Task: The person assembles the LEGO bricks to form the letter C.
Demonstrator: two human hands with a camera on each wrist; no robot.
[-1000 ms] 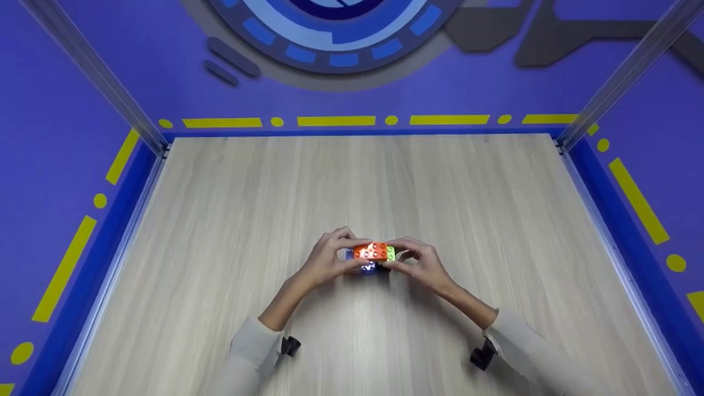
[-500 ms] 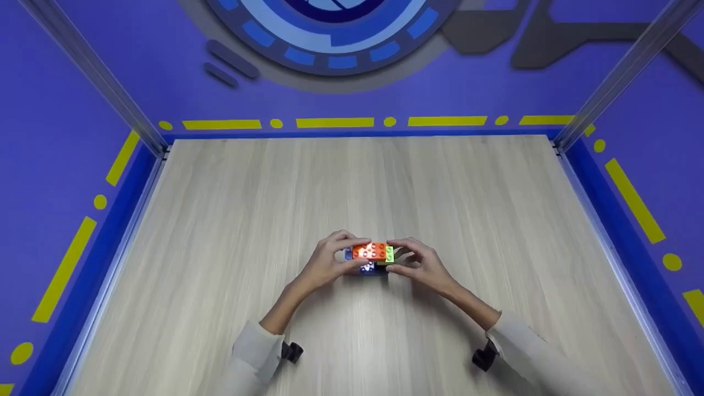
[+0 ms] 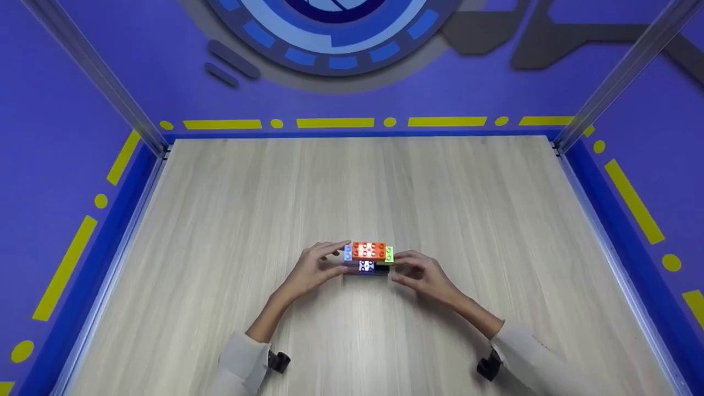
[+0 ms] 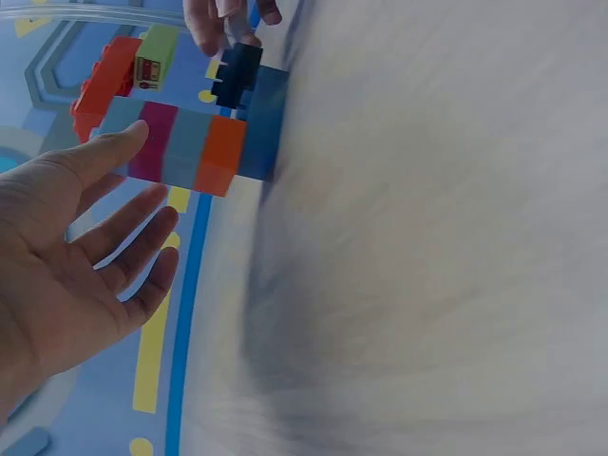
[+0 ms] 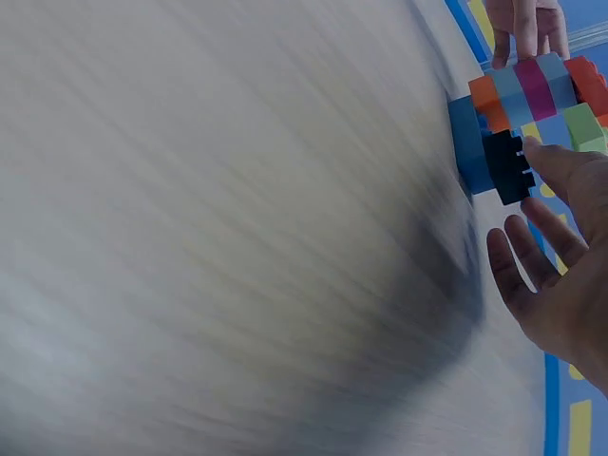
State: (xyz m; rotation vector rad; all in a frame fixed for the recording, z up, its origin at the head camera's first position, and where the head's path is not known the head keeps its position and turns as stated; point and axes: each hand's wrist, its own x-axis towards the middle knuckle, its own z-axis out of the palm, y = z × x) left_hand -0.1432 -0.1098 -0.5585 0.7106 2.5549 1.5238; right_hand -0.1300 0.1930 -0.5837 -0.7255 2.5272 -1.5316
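A stack of toy building bricks stands on the table between the two hands. A red brick (image 3: 368, 251) lies across its top, over a light green brick (image 3: 389, 254) at the right end. In the left wrist view, the column beneath has blue, magenta (image 4: 149, 165) and orange (image 4: 218, 157) bricks. A wide blue brick (image 4: 266, 123) forms the base and bears a black brick (image 4: 236, 78). The left hand (image 3: 308, 272) is beside the left end, fingers loosely extended; whether its thumb touches the column I cannot tell. The right hand (image 3: 426, 275) hovers by the right end, fingers relaxed.
The wood-grain table (image 3: 247, 192) extends around the stack. Purple-blue walls (image 3: 341, 102) with yellow markings rise behind and at both sides, with metal posts at the far corners. Black wrist devices (image 3: 279, 362) hang below both sleeves.
The left hand has let go of the red brick and drawn back left. The right hand has moved slightly away to the right. The stack stays in place.
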